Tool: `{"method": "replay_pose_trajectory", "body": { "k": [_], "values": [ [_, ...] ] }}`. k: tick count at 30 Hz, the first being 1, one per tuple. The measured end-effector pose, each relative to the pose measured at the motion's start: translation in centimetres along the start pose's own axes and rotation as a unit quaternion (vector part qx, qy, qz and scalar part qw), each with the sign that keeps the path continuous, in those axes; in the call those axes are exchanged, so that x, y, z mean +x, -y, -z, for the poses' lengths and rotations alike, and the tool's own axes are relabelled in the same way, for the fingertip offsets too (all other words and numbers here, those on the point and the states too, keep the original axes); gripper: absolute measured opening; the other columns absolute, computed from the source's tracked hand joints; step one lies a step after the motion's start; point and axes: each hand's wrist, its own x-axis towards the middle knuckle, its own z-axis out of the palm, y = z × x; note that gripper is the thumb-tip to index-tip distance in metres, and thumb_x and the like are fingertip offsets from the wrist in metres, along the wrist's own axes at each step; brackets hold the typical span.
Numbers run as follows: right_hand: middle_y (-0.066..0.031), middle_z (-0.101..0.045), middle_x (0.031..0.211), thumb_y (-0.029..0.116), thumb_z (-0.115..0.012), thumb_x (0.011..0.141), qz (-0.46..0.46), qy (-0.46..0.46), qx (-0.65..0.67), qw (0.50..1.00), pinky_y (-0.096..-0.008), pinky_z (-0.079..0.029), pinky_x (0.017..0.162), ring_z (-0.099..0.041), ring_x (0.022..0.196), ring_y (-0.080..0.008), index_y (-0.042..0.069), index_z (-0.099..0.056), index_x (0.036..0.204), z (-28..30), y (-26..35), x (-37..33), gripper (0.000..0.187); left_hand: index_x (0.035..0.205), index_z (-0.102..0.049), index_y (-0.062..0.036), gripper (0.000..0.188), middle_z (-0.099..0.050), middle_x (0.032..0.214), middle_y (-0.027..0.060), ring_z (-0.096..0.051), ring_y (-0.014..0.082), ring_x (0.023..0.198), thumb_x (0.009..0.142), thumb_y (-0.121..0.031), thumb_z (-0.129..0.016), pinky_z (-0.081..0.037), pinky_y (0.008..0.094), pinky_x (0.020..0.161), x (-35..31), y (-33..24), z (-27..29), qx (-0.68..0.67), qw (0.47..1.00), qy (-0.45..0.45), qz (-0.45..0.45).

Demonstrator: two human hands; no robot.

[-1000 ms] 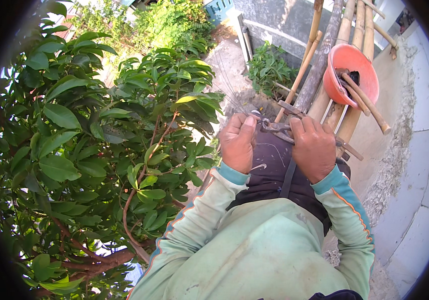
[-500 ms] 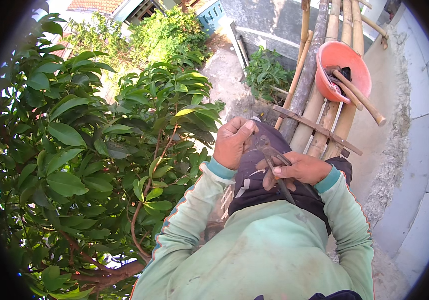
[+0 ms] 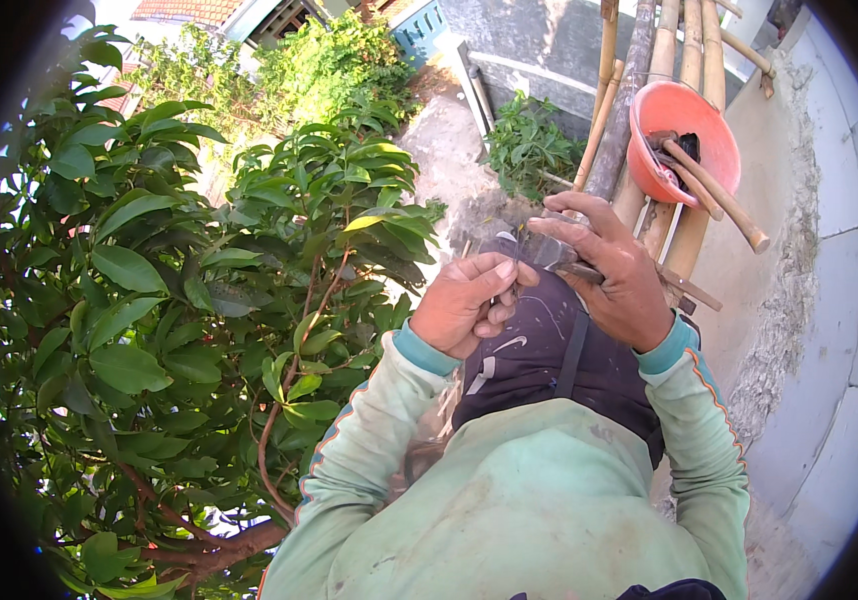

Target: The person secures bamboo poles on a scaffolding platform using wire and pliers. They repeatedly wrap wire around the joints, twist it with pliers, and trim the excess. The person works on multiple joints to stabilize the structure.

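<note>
My left hand (image 3: pixel 474 300) is closed in a pinch near the middle of the view, thumb against the bent forefinger. What lies between its fingertips is too small to make out. My right hand (image 3: pixel 621 272) is raised just right of it, with metal pincers (image 3: pixel 581 270) between thumb and fingers. Their head points left, above the left hand's fingertips, and is partly blurred. The right hand's fingers hide much of the handles. Below both hands are my dark trousers (image 3: pixel 529 345), marked with pale spots.
Bamboo poles (image 3: pixel 691 50) run away ahead on the right. On them rests an orange-pink basin (image 3: pixel 689 100) with a wooden-handled hammer (image 3: pixel 714 190) leaning out. A wooden strip (image 3: pixel 691 288) crosses the poles. Leafy branches (image 3: pixel 129 370) fill the left; a pale wall (image 3: pixel 839 300) curves along the right.
My right hand has risen forward from my lap with the pincers, their head now by the left fingertips. The left hand has shifted slightly nearer to me and stays pinched.
</note>
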Motion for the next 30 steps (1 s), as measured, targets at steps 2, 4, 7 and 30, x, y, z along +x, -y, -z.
{"method": "replay_pose_trajectory", "body": {
  "k": [2, 4, 7, 30],
  "values": [
    [-0.0136, -0.065, 0.103, 0.019, -0.071, 0.091, 0.021, 0.012, 0.009, 1.000, -0.0414, -0.051, 0.075, -0.065, 0.089, -0.0360, 0.002, -0.066, 0.111, -0.3, -0.7, 0.6, 0.027, 0.117, -0.064, 0.0047, 0.034, -0.051, 0.081, -0.0002, -0.044, 0.0068, 0.064, 0.104, -0.026, -0.056, -0.032, 0.0181, 0.048, -0.3, -0.2, 0.2, -0.030, 0.998, 0.060, 0.013],
    [-0.0137, -0.063, 0.100, 0.019, -0.071, 0.091, -0.046, 0.079, 0.033, 0.995, -0.0419, -0.051, 0.075, -0.064, 0.087, -0.0369, 0.001, -0.066, 0.110, -1.0, -1.8, 0.6, 0.027, 0.118, -0.063, 0.0060, 0.035, -0.051, 0.080, 0.0004, -0.045, 0.0072, 0.064, 0.104, -0.026, -0.056, -0.033, 0.0180, 0.048, -0.8, -0.4, 0.5, -0.056, 0.995, 0.075, 0.020],
    [-0.0155, -0.064, 0.100, 0.021, -0.071, 0.091, -0.031, 0.076, 0.039, 0.996, -0.0430, -0.050, 0.075, -0.063, 0.087, -0.0381, 0.001, -0.066, 0.107, -1.4, -2.1, 0.5, 0.026, 0.121, -0.062, 0.0070, 0.037, -0.052, 0.081, 0.0014, -0.046, 0.0084, 0.066, 0.102, -0.025, -0.057, -0.035, 0.0186, 0.049, -1.3, -0.4, 1.0, -0.094, 0.993, 0.061, 0.022],
    [-0.0113, -0.062, 0.080, 0.022, -0.077, 0.084, -0.111, -0.032, 0.051, 0.992, -0.0416, -0.044, 0.067, -0.058, 0.071, -0.0350, 0.005, -0.064, 0.093, -5.0, -0.7, -2.8, 0.023, 0.098, -0.062, -0.0034, 0.034, -0.053, 0.071, 0.0004, -0.036, 0.0061, 0.055, 0.101, -0.037, -0.062, -0.027, 0.0210, 0.048, -0.8, 2.4, 2.8, -0.057, 0.988, -0.082, -0.120]
  ]
}}
